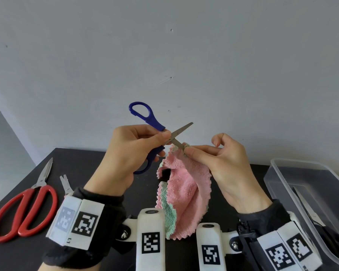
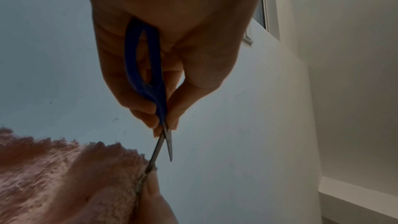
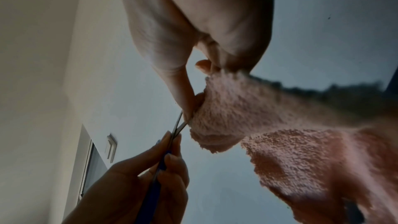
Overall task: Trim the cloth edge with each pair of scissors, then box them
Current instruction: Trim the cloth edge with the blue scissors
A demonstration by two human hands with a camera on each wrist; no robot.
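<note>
My left hand (image 1: 137, 147) grips blue-handled scissors (image 1: 151, 122) in the air above the black table (image 1: 90, 165); their blades (image 1: 179, 132) stand spread apart. The lower blade touches the top edge of a pink cloth with a mint-green backing (image 1: 184, 190). My right hand (image 1: 213, 153) pinches that edge between thumb and forefinger, right at the blade tip, and the cloth hangs down from it. In the left wrist view the blue scissors (image 2: 148, 74) run from my palm to the cloth (image 2: 71, 176). The right wrist view shows the cloth (image 3: 269, 125) beside the blades (image 3: 180, 125).
Red-handled scissors (image 1: 24, 210) lie at the table's left edge, with small snips (image 1: 66, 182) just right of them. A clear plastic box (image 1: 294, 173) stands at the right and holds black-handled scissors (image 1: 319, 225). A grey wall rises behind the table.
</note>
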